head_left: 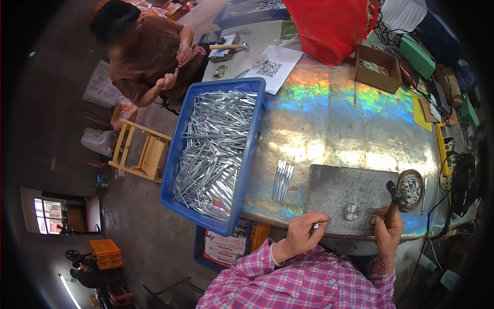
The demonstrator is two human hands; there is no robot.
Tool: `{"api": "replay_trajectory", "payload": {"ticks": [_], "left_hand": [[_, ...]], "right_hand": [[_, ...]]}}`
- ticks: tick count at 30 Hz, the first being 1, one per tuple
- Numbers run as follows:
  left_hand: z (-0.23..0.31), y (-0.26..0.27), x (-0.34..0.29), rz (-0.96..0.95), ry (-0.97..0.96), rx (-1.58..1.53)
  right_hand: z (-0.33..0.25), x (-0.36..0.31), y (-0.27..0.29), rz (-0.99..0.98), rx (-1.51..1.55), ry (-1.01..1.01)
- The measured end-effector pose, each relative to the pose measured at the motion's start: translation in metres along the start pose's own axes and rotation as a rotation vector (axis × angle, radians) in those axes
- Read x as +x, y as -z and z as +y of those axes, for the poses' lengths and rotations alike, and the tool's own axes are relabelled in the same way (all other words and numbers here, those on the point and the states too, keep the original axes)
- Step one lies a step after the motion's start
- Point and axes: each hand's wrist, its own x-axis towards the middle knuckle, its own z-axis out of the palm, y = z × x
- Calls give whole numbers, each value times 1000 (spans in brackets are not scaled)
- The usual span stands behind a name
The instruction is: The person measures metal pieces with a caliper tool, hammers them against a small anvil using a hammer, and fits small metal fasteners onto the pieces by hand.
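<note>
My left hand (303, 233) is closed at the near left edge of a grey stone block (332, 188). A small shiny end of a metal piece (317, 225) sticks out between its fingers; the rest is hidden. At the block's right side my right hand (387, 234) is closed around the handle of a hammer (395, 194), head upward. Something tiny shows at its fingertips, too small to name. On the block, between my hands, sits a round metal disc (351, 212). A round dish (423, 186) of small metal pieces stands just beyond the hammer head.
Several flat metal strips (282, 183) lie side by side left of the block. Beyond them is a blue tray (253, 149) heaped with similar strips. A cardboard box (378, 80), a red bag (329, 28) and cables occupy the far side. Another person (152, 56) sits at far left, near a second hammer (229, 47).
</note>
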Motion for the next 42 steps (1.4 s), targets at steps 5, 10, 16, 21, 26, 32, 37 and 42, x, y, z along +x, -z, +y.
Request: {"api": "replay_trajectory", "payload": {"ticks": [5, 10, 16, 21, 26, 32, 37, 42], "left_hand": [[-2, 2, 1, 10, 7, 22], [-1, 2, 2, 10, -10, 29], [-3, 0, 2, 2, -28, 20], [0, -1, 1, 2, -7, -7], [-1, -1, -1, -6, 7, 3], [0, -1, 0, 11, -13, 7], [-1, -1, 1, 12, -10, -4], [-1, 0, 1, -5, -7, -5]], "right_hand": [[-2, 2, -5, 1, -22, 30], [2, 3, -4, 9, 11, 88], [0, 3, -3, 7, -12, 35], [-1, 0, -1, 24, -17, 25], [-4, 1, -3, 15, -3, -15], [-2, 1, -3, 19, -25, 55], [-2, 1, -3, 24, -23, 3], [0, 1, -2, 17, 1, 15]]}}
